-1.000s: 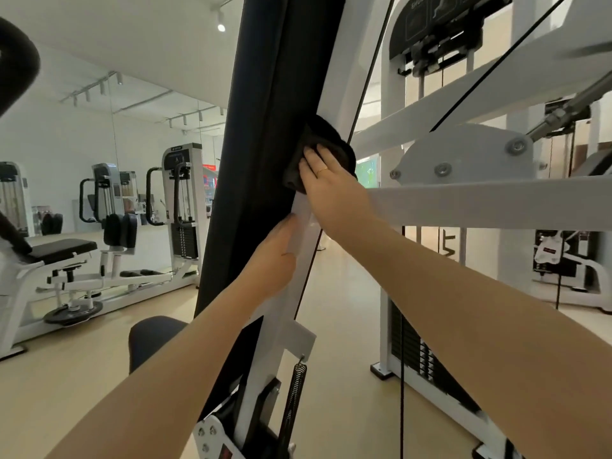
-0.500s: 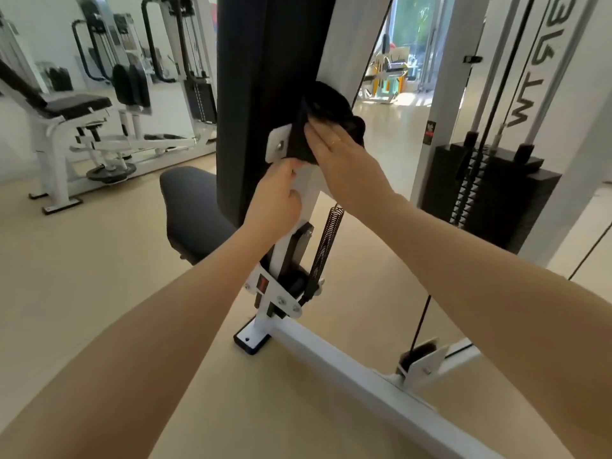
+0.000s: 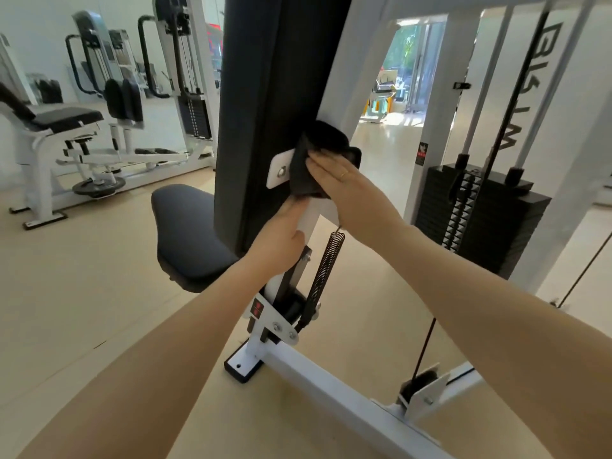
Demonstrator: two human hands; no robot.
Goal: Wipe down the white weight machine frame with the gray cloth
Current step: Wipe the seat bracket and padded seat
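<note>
The dark gray cloth point(image 3: 323, 150) is bunched against the slanted white frame post point(image 3: 356, 77) behind the black back pad point(image 3: 275, 94). My right hand point(image 3: 344, 190) presses the cloth flat against the post, fingers straight, a ring on one finger. Just below, my left hand point(image 3: 281, 240) wraps around the same white post, its fingers hidden behind the post. A white bracket point(image 3: 280, 168) with a bolt sticks out to the left of the cloth.
A black seat point(image 3: 185, 226) sits left of the post. A coil spring point(image 3: 326, 270) runs down to the hinge plate point(image 3: 275, 323). The white base rail point(image 3: 347, 402) crosses the floor. The weight stack point(image 3: 480, 210) stands right; other machines point(image 3: 109, 120) stand far left.
The view has tilted down from the upper frame to the base. My right hand has slid the cloth down the post to the bracket, and my left hand followed lower.
</note>
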